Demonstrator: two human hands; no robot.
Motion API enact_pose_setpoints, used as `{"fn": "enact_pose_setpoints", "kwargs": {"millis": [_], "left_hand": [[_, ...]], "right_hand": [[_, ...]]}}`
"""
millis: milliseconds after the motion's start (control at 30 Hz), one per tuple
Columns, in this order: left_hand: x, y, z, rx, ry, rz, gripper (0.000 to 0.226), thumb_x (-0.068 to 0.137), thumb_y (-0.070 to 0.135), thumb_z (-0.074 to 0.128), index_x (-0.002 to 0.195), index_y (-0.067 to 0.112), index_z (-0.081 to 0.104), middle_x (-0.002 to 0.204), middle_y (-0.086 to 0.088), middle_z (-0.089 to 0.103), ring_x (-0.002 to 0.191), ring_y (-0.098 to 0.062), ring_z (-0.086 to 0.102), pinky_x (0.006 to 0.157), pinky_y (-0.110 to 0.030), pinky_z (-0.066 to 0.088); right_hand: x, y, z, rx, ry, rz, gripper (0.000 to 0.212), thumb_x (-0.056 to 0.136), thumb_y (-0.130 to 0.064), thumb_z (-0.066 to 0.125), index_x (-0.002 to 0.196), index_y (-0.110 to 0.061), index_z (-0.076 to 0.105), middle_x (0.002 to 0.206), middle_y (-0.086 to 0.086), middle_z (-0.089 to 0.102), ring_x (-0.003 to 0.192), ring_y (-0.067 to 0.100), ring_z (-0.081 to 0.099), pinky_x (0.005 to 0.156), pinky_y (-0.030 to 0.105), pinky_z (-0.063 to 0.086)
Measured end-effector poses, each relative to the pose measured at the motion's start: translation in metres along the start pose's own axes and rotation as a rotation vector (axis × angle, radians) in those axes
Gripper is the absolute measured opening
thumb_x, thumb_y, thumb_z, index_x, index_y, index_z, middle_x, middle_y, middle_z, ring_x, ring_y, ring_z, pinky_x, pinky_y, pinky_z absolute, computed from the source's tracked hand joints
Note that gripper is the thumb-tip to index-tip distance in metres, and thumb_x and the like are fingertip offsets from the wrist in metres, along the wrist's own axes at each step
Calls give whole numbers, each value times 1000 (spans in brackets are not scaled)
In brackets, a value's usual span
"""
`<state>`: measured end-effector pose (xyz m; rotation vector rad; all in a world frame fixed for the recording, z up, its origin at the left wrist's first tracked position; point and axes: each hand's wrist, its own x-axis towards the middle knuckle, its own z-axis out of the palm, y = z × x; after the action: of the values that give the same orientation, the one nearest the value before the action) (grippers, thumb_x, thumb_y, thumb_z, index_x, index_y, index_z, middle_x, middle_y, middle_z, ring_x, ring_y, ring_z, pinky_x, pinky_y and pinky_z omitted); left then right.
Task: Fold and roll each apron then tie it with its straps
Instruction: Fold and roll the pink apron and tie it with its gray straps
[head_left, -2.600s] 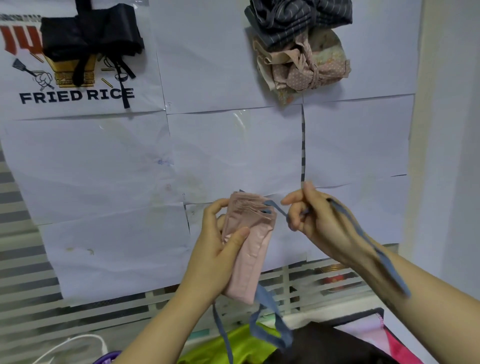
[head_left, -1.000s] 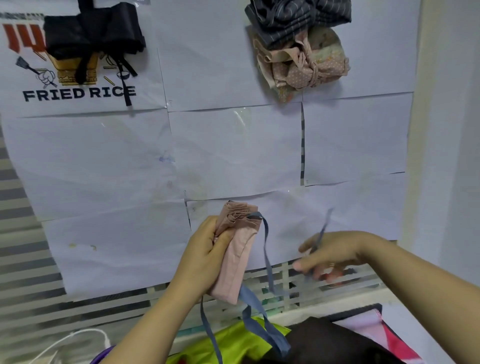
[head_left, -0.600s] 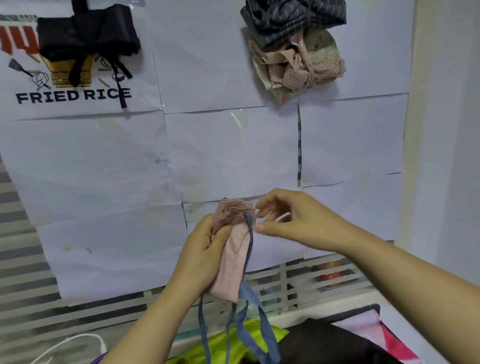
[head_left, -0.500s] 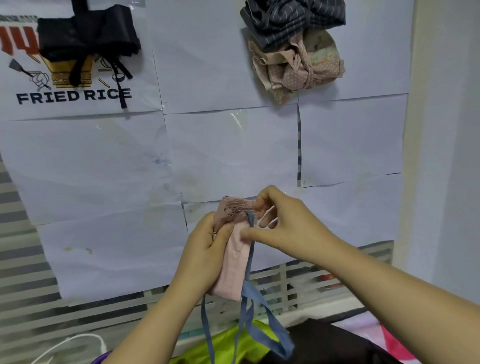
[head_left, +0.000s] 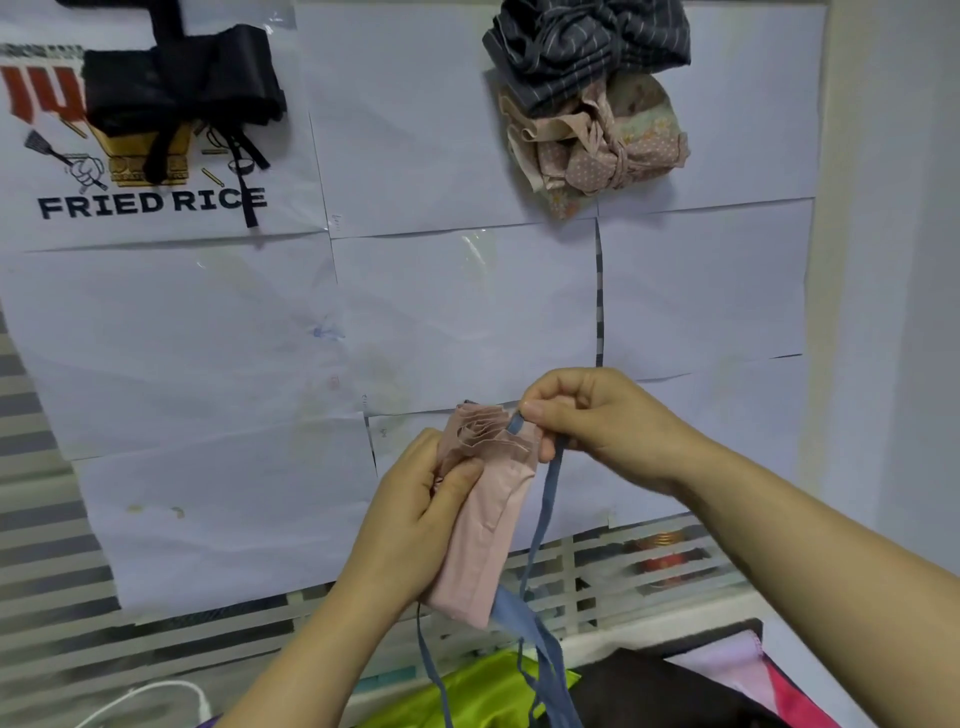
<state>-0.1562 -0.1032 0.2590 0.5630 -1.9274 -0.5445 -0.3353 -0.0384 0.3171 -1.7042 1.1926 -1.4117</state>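
While the left hand (head_left: 410, 525) wraps its fingers and thumb round the pink apron (head_left: 488, 530), the roll stands almost upright in the air, near the middle of the view and above the near edge of the paper-covered surface (head_left: 467, 312). Folding done, rolling done on this one, by the look of that tight spiral at its top end. Now the tying! The right hand (head_left: 608, 421) pinches the blue strap (head_left: 543, 514) between thumb and forefinger, right against the top right corner of the roll, and the strap drops down the right side to join loose lengths dangling below. No knot shows yet, so the wrap and the tie look to be the work left here.

Far left on the surface lies a black bundle (head_left: 182, 88), tied off with its straps. Far right, a grey striped bundle (head_left: 587, 47) rests against a dotted pink bundle (head_left: 597, 150), both tied too. Three finished, then, by this reckoning.

Near the bottom edge, a green cloth (head_left: 483, 691) and a dark cloth (head_left: 665, 691) are cut off; whether they are aprons waiting their turn cannot be told. The strap ends run out of view, and whatever passes behind the roll is hidden.
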Motion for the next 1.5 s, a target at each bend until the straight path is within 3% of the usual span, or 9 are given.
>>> {"fn": "enact_pose_setpoints", "kwargs": {"millis": [133, 500, 700, 800, 900, 1067, 1233, 1367, 1500], "left_hand": [[3, 9, 9, -260, 153, -140, 16, 96, 17, 49, 95, 27, 62, 84, 13, 70, 75, 6, 61, 64, -8, 45], [15, 6, 17, -389, 283, -239, 18, 96, 28, 51, 83, 21, 61, 70, 17, 66, 68, 1, 59, 60, -14, 46], [18, 12, 20, -432, 312, -199, 18, 96, 23, 52, 83, 15, 62, 68, 14, 65, 66, -1, 59, 59, -16, 49], [21, 11, 18, -419, 334, -191, 18, 96, 25, 52, 89, 13, 64, 74, 12, 68, 71, -2, 62, 62, -16, 50], [22, 10, 15, -408, 301, -194, 17, 97, 24, 51, 92, 15, 65, 78, 10, 70, 73, -3, 64, 63, -16, 51], [22, 2, 16, -287, 316, -249, 6, 96, 28, 53, 95, 31, 48, 97, 7, 62, 85, -3, 62, 65, -18, 48], [15, -3, 27, -255, 312, -320, 13, 96, 25, 54, 95, 27, 41, 94, 4, 58, 83, -8, 60, 63, -19, 47], [9, -15, 24, -421, 119, -375, 18, 100, 33, 43, 98, 16, 50, 72, 5, 56, 61, -6, 52, 58, -20, 44], [-1, -33, 13, -468, -34, -425, 19, 100, 6, 40, 94, 13, 57, 71, 11, 67, 56, -7, 49, 61, -23, 48]], "right_hand": [[-1, 21, 21, 374, 184, 51, 12, 92, -8, 54, 87, -5, 65, 68, 1, 67, 44, 9, 48, 59, 20, 50], [-4, 34, 30, -329, 379, -116, 8, 87, -15, 68, 85, -20, 74, 77, -2, 62, 62, -5, 52, 62, 9, 40], [-5, 31, 30, -107, 186, 1, 19, 95, -9, 54, 89, -4, 72, 71, 4, 68, 59, 6, 59, 62, 15, 48], [-4, 30, 30, 134, 97, 124, 40, 100, -31, 44, 99, 0, 70, 90, 12, 71, 80, 17, 66, 78, 25, 54], [-5, 29, 23, 50, -21, 140, 45, 83, -55, 56, 97, -16, 72, 96, 4, 74, 89, 16, 68, 89, 31, 53], [-9, 34, 22, 16, -207, 190, 32, 81, -6, 71, 113, -5, 66, 108, 9, 71, 103, 21, 67, 93, 30, 52], [-6, 49, 35, 179, -96, 375, 16, 87, -8, 63, 103, -4, 68, 99, 12, 72, 90, 23, 67, 89, 36, 53], [-7, 56, 27, 395, -9, 421, 16, 89, 1, 55, 99, -1, 68, 97, 14, 72, 84, 20, 70, 77, 29, 58], [-11, 57, 14, 594, -1, 452, 20, 79, -1, 56, 96, 2, 66, 90, 13, 73, 78, 18, 71, 68, 27, 58]]}}
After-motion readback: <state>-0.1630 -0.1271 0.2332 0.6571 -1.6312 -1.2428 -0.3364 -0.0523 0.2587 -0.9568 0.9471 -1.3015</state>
